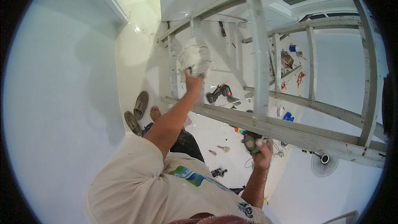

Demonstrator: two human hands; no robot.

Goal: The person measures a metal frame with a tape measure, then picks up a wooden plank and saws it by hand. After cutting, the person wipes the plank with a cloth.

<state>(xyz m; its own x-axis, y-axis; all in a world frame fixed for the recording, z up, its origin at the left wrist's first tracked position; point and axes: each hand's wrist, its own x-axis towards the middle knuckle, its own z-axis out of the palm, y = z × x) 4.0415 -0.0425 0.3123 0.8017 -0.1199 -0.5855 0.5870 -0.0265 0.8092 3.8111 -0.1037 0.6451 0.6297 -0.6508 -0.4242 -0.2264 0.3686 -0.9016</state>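
My left hand [194, 79] reaches out and grips a bundled off-white cloth [195, 56], which lies over a rung of the metal ladder [260, 58]. Its fingers are partly hidden under the cloth. Lower right, my right hand [263, 153] is closed around a green and dark hand-held tool with a round, worn face [250, 142]. That tool is just below the near side rail of the ladder; whether they touch, I cannot tell. What kind of tool it is does not show clearly.
A cordless drill [219, 94] lies on the floor beneath the ladder. Near my feet are a paintbrush [224, 148] and a pair of brown shoes [141, 104]. A round fan [324, 164] stands at the right; a blue can [293, 48] is farther off. At left rises a wall [62, 79].
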